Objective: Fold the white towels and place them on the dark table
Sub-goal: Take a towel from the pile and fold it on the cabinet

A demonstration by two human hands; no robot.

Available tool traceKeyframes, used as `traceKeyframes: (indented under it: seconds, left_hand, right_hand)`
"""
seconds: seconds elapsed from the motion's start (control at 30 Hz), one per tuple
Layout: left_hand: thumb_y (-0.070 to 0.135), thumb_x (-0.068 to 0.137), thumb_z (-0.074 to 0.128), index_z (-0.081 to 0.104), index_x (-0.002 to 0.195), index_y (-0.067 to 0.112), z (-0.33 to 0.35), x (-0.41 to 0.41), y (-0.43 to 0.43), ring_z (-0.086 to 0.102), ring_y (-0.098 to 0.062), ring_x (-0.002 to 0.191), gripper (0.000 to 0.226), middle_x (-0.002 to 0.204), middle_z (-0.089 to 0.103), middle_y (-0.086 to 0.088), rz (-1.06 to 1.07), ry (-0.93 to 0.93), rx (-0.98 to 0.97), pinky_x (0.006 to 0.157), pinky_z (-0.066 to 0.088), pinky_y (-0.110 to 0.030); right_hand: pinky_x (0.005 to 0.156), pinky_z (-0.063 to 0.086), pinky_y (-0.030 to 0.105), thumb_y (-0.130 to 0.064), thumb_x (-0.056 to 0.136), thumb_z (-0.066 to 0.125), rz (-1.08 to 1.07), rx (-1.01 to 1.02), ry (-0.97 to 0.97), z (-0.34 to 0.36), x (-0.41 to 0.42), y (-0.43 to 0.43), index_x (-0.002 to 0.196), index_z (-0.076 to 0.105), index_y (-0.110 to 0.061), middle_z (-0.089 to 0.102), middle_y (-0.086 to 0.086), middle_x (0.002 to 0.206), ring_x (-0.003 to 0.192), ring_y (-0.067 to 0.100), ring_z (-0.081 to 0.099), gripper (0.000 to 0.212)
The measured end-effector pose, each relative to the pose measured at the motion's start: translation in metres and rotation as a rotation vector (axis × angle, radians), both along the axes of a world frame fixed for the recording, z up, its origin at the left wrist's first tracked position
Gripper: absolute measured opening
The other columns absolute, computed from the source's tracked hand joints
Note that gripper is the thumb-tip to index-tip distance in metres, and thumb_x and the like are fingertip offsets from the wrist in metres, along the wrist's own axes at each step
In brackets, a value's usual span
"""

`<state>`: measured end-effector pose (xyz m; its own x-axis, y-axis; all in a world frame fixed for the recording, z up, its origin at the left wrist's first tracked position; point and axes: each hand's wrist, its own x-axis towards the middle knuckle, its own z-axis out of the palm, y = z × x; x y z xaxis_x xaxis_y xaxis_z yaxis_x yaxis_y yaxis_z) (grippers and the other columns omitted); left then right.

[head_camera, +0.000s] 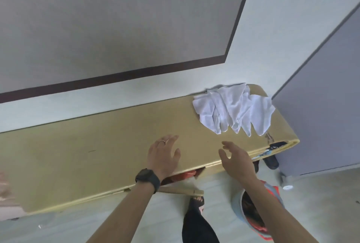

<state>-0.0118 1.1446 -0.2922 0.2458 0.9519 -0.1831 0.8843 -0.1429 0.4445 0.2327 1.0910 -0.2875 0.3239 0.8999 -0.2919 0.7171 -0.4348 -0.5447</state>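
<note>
Bin (pixel 236 202) of red items (pixel 259 230), towels (pixel 233 108) on table (pixel 97 155), left hand (pixel 163 155), right hand (pixel 238 160), fingers (pixel 169 141) spread.

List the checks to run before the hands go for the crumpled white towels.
1. Crumpled white towels in view, at the right end of the tan wooden tabletop: ok.
2. Left hand free, fingers spread, holds nothing: ok.
3. Right hand free, fingers relaxed, holds nothing: ok.
4. Towels folded: not ok, they lie in a loose heap.
5. Bare tabletop between the hands and the towels for folding: ok.
6. Dark table ready for the folded towels: cannot tell, none can be made out in this view.
</note>
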Motion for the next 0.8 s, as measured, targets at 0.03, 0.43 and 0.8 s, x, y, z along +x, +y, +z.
traceKeyframes:
  seconds: [0.03,0.43,0.8]
  left_hand:
    - [0.037,0.098,0.044,0.038,0.148,0.032,-0.009,0.007,0.013,0.035,-0.021,0.141,0.050,0.153,0.040,0.001,0.003,0.018,-0.023,0.116,0.026,-0.039]
    - [0.045,0.100,0.038,0.015,0.155,0.042,-0.138,0.034,0.101,0.006,-0.023,0.152,0.059,0.166,0.007,0.005,0.088,0.184,-0.331,0.121,0.011,-0.051]
    - [0.056,0.101,0.016,-0.024,0.147,0.050,-0.170,0.018,0.091,-0.025,-0.014,0.147,0.061,0.155,-0.038,0.015,0.015,0.259,-0.407,0.116,-0.013,-0.059]
  right_hand:
    - [0.095,0.048,0.039,-0.037,0.095,0.056,0.001,-0.021,0.006,-0.009,0.008,0.020,0.130,0.058,-0.026,0.067,-0.011,0.117,0.113,0.021,0.060,0.037]
    - [0.084,0.048,0.036,-0.041,0.096,0.049,-0.083,-0.251,-0.021,-0.134,0.048,0.168,0.125,0.057,-0.022,0.066,-0.005,0.116,0.104,0.020,0.062,0.036]
    - [0.075,0.048,0.036,-0.045,0.095,0.046,-0.156,-0.233,-0.046,-0.140,0.049,0.180,0.104,0.059,-0.033,0.064,-0.008,0.106,0.090,0.020,0.060,0.020]
